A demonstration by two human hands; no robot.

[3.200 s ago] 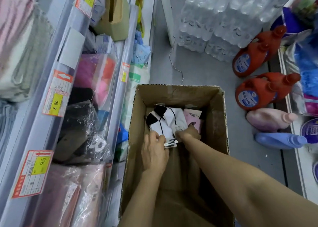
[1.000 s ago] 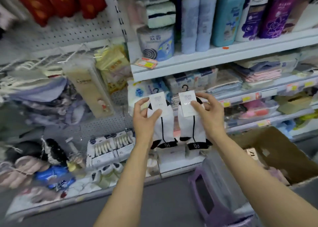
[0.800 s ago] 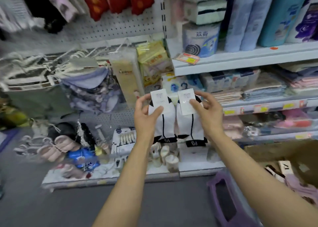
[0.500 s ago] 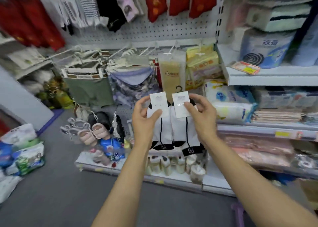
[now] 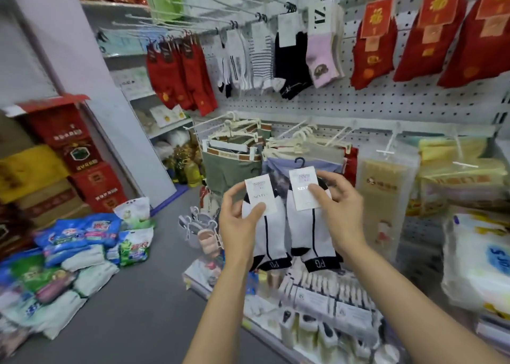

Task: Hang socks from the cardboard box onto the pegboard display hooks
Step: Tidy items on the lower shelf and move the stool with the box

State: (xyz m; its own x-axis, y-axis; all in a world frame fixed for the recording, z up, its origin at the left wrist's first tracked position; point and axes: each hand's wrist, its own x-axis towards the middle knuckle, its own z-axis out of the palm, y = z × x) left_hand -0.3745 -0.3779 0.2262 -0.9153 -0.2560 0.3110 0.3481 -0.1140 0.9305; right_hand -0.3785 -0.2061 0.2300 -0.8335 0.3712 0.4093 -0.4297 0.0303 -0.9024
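Note:
My left hand (image 5: pixel 239 223) pinches the paper tag of one white sock pair with black trim (image 5: pixel 269 239). My right hand (image 5: pixel 340 212) pinches the tag of a second matching sock pair (image 5: pixel 311 236), whose black hanger hook sticks up above the tag. Both pairs hang side by side at chest height in front of me. Above them the grey pegboard (image 5: pixel 358 101) carries long wire hooks (image 5: pixel 220 7); several of these hold hung socks (image 5: pixel 289 52), striped, black, pink and red. The cardboard box is out of view.
Hangers with underwear (image 5: pixel 234 159) jut out just behind the held socks. Packaged goods hang at the right (image 5: pixel 386 198). A low shelf of small items (image 5: pixel 317 308) runs below. Detergent bags (image 5: pixel 82 253) lie on the floor at left beside stacked red cartons (image 5: pixel 74 154).
I have lifted two sock pairs out of the box and turned left. The view swung from the shelves to the pegboard. The right-hand pair now sits slightly higher than the left.

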